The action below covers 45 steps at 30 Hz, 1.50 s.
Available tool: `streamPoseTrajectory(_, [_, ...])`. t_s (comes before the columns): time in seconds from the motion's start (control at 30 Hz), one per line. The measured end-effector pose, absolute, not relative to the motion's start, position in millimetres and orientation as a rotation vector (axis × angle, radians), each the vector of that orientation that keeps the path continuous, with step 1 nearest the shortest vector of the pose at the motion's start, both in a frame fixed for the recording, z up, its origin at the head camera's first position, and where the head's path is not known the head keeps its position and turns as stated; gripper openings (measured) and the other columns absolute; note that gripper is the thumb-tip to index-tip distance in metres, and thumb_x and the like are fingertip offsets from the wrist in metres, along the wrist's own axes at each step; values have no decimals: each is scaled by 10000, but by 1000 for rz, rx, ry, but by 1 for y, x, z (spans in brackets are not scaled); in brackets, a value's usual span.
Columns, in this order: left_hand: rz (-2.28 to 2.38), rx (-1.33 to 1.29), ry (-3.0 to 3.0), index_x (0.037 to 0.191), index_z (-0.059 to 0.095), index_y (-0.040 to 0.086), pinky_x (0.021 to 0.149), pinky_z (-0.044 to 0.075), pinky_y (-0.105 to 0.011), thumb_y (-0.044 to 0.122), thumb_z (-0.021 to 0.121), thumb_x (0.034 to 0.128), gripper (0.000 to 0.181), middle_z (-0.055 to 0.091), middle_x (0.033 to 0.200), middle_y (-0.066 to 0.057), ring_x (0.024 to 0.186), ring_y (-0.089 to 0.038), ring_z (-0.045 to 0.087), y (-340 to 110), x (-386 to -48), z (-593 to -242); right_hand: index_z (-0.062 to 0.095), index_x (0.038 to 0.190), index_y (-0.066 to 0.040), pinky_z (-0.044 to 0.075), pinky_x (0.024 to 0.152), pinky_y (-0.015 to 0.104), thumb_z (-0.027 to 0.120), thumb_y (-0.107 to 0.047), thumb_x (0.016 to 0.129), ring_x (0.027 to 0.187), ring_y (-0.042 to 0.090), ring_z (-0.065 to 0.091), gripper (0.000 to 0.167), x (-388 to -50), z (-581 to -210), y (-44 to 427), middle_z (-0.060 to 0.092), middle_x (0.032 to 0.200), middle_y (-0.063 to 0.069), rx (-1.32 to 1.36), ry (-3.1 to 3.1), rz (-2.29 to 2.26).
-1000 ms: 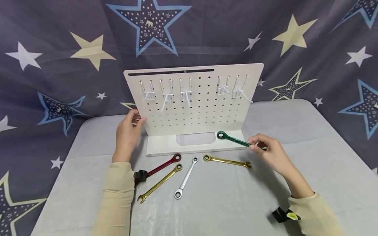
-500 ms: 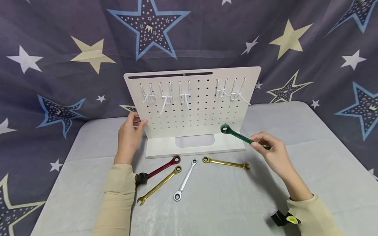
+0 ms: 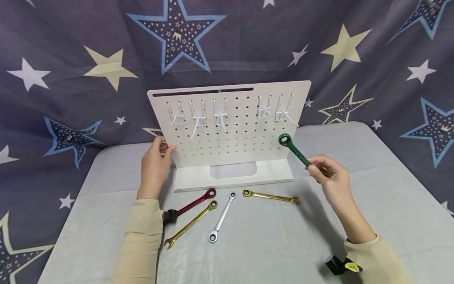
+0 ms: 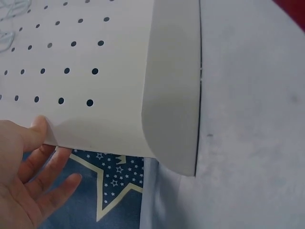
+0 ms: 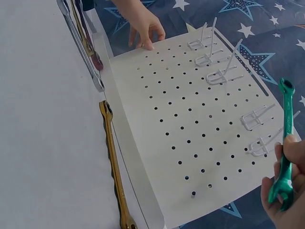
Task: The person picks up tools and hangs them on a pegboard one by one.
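A white pegboard point(image 3: 220, 148) stands upright on its base, and several white wire hooks point(image 3: 199, 120) hang along its upper part. My left hand point(image 3: 153, 171) grips the board's left edge; in the left wrist view the thumb point(image 4: 39, 129) lies on the front face with fingers at the edge. My right hand point(image 3: 335, 183) holds a green ratchet wrench point(image 3: 297, 153) by its lower end, in front of the board's right edge. Its ring end points up and left, below the rightmost hook. In the right wrist view the wrench's open end point(image 5: 282, 193) shows beside the fingers.
On the grey cloth before the board lie a red wrench point(image 3: 193, 203), partly hidden by the left wrist's camera, a gold wrench point(image 3: 191, 223), a silver wrench point(image 3: 222, 217) and another gold wrench point(image 3: 271, 195). A star-patterned curtain point(image 3: 241, 43) hangs behind.
My right hand has lifted the green wrench up and to the right, and its ring end now tilts more upward. The left hand keeps its grip on the board's edge.
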<state>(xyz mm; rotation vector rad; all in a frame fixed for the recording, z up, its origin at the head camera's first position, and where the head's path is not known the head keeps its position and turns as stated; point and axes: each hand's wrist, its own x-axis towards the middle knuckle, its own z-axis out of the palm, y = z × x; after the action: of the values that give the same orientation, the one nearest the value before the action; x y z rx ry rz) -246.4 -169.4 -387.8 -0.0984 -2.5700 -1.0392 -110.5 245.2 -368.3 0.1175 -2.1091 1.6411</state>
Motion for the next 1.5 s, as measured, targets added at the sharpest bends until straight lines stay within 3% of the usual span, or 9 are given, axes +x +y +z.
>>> streamPoseTrajectory(0.2, [-1017, -86, -2574, 1218, 540, 20, 854, 505, -498, 218, 636, 984, 321, 655, 1097, -203, 1025, -357, 640, -166, -246, -387, 692, 955, 16, 379, 553, 198, 624, 92, 921, 665, 89, 536, 107, -108, -367, 245, 664, 772, -35, 22, -2015, 1725])
streamPoseTrajectory(0.7, [-1005, -82, -2572, 1227, 540, 14, 842, 514, -501, 214, 639, 981, 332, 660, 1086, -210, 1017, -363, 643, -166, -245, -388, 696, 958, 27, 425, 612, 194, 629, 89, 919, 680, 109, 564, 99, -110, -363, 245, 656, 770, 12, -89, -1917, 1756])
streamPoseTrajectory(1.5, [-1034, -72, -2578, 1217, 546, 20, 849, 500, -503, 204, 638, 984, 311, 666, 1109, -211, 1027, -366, 643, -167, -246, -385, 716, 1003, -48, 470, 649, 171, 653, 13, 936, 702, 98, 597, 111, -117, -363, 249, 681, 800, -54, -121, -2012, 1731])
